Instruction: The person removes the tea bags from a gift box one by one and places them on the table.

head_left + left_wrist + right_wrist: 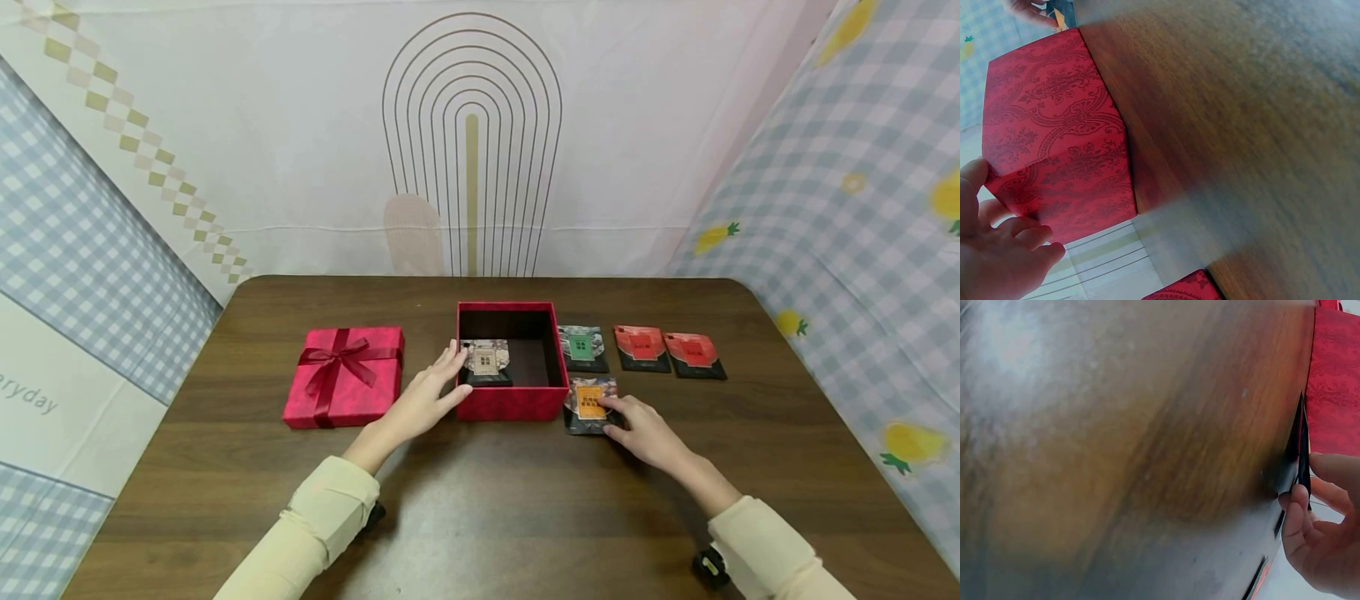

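My right hand [648, 429] pinches the near right edge of a dark sachet with an orange label [585, 417]. Seen edge-on in the right wrist view, that sachet [1304, 447] is raised at a slant from the wooden table, beside the box. With fingers extended, my left hand [420, 402] touches the left side of the red patterned box [512, 405]. This box has no lid on and is dark inside. One sachet with a beige label [486, 367] lies in its left half.
The red lid with a ribbon bow [345, 392] lies left of the box. To the right are a green-labelled sachet [582, 348] and two red sachets, one nearer [642, 347] and one farther right [694, 353]. Fabric hangs behind the wooden table [480, 517] and at both sides.
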